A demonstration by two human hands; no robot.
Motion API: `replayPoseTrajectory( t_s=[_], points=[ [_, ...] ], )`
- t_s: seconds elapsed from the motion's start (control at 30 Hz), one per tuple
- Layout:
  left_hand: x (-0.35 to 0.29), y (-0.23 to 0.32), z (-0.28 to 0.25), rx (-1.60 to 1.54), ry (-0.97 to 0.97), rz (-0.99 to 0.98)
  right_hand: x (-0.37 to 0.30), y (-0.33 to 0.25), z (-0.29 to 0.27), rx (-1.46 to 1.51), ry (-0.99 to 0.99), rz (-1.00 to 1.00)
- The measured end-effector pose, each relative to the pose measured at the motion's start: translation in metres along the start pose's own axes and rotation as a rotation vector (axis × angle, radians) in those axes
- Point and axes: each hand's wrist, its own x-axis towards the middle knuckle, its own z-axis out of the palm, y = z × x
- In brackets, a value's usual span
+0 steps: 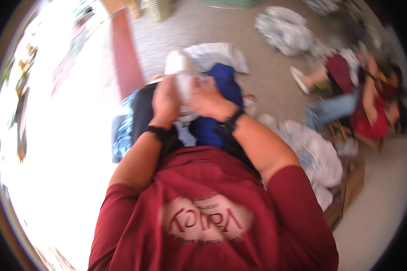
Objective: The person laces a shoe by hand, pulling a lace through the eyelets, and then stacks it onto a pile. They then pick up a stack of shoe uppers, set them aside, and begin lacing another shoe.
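A blurred white bundle (pixel 182 72), perhaps a stack of something thin, stands between my hands above my lap. My left hand (pixel 166 100) presses against its left side, fingers pointing away from me. From the right, my right hand (pixel 207 98) lies against the same bundle with its fingers bent. Just beyond it rests a white ribbed stack (pixel 219 55) with bluish marks. Dark blue cloth (pixel 226 83) lies under and beside my right hand. Black cloth (pixel 142 108) is next to my left wrist. Motion blur hides the exact finger contact.
White plastic-looking bundles lie in a pile (pixel 309 151) at my right and in another heap (pixel 285 29) farther off. A co-worker (pixel 371 108) in a red top sits at the right. A brown box (pixel 348 187) stands near right. Strong light washes out the left side.
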Motion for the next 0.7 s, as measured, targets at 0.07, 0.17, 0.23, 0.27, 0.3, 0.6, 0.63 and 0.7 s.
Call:
replayPoseTrajectory(
  t_s=[0.07,0.17,0.23,0.27,0.3,0.6,0.63,0.7],
  points=[
    [-0.002,0.005,-0.006,-0.051,-0.009,0.047,-0.009,0.004,-0.008,0.172,0.026,0.057],
    [-0.002,-0.01,-0.042,-0.57,-0.167,-0.211,-0.019,0.024,-0.011,0.464,0.193,-0.088],
    [-0.008,-0.028,-0.078,-1.042,-0.077,-0.567,-0.034,0.037,-0.013,0.696,0.238,-0.011],
    [-0.013,-0.043,-0.097,-0.98,0.02,-0.615,-0.038,0.041,-0.015,0.744,0.245,0.052],
    [-0.021,-0.071,-0.11,-0.943,0.084,-0.681,-0.042,0.039,-0.024,0.807,0.247,0.157],
    [-0.186,-0.242,-0.111,-0.703,0.321,-1.439,-0.044,0.079,0.009,1.05,0.403,0.314],
    [-0.191,-0.247,-0.104,-0.706,0.289,-1.399,-0.044,0.08,0.01,1.032,0.406,0.345],
    [-0.197,-0.26,-0.092,-0.538,0.133,-1.298,-0.04,0.074,0.008,1.005,0.406,0.397]
  ],
)
